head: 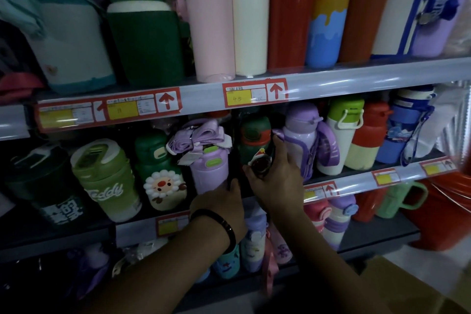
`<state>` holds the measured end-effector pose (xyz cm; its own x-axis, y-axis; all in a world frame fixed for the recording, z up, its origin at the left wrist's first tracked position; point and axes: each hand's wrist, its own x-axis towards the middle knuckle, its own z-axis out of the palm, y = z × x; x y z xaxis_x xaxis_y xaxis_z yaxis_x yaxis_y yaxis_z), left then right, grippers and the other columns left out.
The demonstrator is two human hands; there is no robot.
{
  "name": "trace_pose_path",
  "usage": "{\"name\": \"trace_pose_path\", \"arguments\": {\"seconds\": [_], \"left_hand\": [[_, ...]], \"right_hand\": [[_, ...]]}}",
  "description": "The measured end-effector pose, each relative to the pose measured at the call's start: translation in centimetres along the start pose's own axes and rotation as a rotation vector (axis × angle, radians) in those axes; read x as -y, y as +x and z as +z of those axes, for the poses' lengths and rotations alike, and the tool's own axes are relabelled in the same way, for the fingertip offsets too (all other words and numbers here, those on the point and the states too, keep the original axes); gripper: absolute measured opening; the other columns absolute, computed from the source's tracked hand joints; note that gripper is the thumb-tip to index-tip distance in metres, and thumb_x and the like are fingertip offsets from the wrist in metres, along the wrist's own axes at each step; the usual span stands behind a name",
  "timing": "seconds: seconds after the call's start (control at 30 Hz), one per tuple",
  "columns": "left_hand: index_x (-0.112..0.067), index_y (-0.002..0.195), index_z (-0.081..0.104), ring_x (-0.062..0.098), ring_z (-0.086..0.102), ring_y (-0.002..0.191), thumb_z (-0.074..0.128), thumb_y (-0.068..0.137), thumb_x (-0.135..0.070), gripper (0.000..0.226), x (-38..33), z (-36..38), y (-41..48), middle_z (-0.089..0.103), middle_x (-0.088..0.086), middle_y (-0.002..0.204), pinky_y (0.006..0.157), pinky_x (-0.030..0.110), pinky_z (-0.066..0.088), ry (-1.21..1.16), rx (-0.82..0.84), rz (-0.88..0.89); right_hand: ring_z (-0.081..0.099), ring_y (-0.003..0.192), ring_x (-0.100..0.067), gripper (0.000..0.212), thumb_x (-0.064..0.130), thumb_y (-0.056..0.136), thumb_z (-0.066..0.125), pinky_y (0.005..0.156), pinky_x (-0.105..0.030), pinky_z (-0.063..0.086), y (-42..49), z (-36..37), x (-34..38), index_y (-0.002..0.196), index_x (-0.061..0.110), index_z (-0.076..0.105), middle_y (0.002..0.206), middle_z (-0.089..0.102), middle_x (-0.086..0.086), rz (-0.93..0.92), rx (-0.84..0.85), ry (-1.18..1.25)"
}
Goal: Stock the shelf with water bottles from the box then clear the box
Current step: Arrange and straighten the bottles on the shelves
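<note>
Green bottle (254, 135) stands just right of the lilac bottle (207, 168), your right hand (275, 178) wrapped round its body, your left hand (221, 201) holding the lilac bottle's base. Likely rigid, light, slick plastic, so grip mid-body, not the lid.

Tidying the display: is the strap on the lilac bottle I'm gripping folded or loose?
Folded: the strap sits wadded atop the lilac bottle in the left hand.

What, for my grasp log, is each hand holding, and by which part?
The left hand grips the lilac bottle at its base; the right hand grips the dark green bottle around its lower body.
</note>
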<state>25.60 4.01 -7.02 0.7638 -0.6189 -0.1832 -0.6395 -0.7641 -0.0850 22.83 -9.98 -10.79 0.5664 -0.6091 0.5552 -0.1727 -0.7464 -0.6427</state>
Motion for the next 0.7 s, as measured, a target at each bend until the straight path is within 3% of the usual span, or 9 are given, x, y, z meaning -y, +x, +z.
{"name": "trace_pose_path", "arguments": {"seconds": [0.17,0.3,0.47,0.6,0.7], "left_hand": [[-0.015,0.141,0.036,0.032,0.062,0.115,0.054,0.098,-0.042,0.053,-0.5,-1.2,-0.8,0.057,0.01,0.134,0.088,0.041,0.053,-0.069,-0.064,0.016],[-0.015,0.124,0.047,0.03,0.062,0.103,0.05,0.101,-0.04,0.034,-1.2,-1.7,-1.2,0.061,0.01,0.119,0.072,0.035,0.042,-0.128,-0.118,0.085],[-0.02,0.11,0.055,0.025,0.062,0.088,0.051,0.098,-0.04,0.023,-2.1,-1.9,-1.1,0.062,0.004,0.103,0.069,0.031,0.043,-0.214,-0.165,0.122],[-0.026,0.09,0.055,0.022,0.059,0.072,0.053,0.094,-0.036,0.011,-2.6,-2.4,-0.5,0.059,-0.004,0.081,0.061,0.031,0.046,-0.331,-0.22,0.173],[-0.033,0.089,0.047,0.022,0.066,0.079,0.055,0.09,-0.038,0.01,-3.9,-2.6,0.0,0.067,-0.003,0.088,0.065,0.034,0.052,-0.495,-0.308,0.203]], "right_hand": [[0.061,0.119,-0.035,0.097,0.051,0.082,0.081,0.084,-0.042,0.056,-0.2,0.0,0.3,0.16,0.018,0.034,0.138,0.06,-0.013,0.009,-0.006,-0.006],[0.061,0.122,-0.035,0.1,0.05,0.082,0.082,0.088,-0.042,0.055,-0.2,0.0,0.2,0.162,0.016,0.032,0.142,0.059,-0.014,0.002,0.02,0.011],[0.063,0.121,-0.037,0.101,0.058,0.084,0.078,0.088,-0.043,0.056,0.1,-0.6,-0.2,0.162,0.012,0.032,0.141,0.061,-0.017,-0.045,0.074,0.025],[0.065,0.115,-0.031,0.066,0.059,0.097,0.057,0.086,-0.04,0.055,0.3,-2.2,-0.6,0.153,0.025,0.043,0.133,0.065,-0.01,-0.017,0.071,0.059],[0.067,0.092,-0.027,0.036,0.054,0.097,0.054,0.068,-0.036,0.048,0.5,-3.9,-1.3,0.117,0.024,0.058,0.102,0.068,-0.003,0.002,-0.165,-0.011]]}}
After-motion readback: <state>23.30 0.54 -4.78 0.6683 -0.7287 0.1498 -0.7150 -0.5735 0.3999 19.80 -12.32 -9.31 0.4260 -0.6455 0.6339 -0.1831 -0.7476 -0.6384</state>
